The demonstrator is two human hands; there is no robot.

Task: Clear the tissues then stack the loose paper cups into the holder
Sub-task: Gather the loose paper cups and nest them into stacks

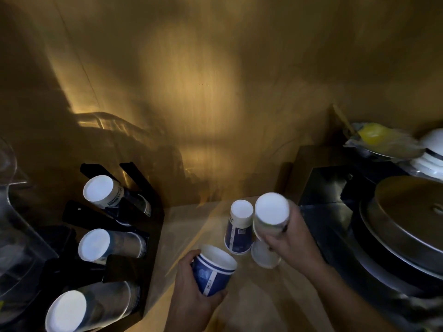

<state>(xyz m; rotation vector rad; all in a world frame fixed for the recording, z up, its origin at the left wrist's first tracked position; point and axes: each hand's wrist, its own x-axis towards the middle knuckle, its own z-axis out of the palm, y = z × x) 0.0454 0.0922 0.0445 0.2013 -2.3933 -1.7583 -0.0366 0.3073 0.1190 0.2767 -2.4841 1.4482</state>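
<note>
My left hand [191, 298] grips a blue-and-white paper cup [213, 271], tilted with its open mouth facing up and right. My right hand [290, 243] holds a second paper cup [271, 216] upside down, white base toward me, blurred. An upside-down blue cup [239, 227] stands on the counter between the hands. Another white cup [263, 256] sits on the counter under my right hand. The black cup holder [134, 238] at the left carries three slanted stacks of cups [103, 191] [96, 244] [69, 310]. No tissues are visible.
A beige counter [251, 300] runs between the holder and a dark appliance [321, 185] at the right. Round metal lidded pans [407, 221] sit at the right, with white dishes [434, 149] and a yellow item [374, 134] behind. A clear container [14, 236] is at the far left.
</note>
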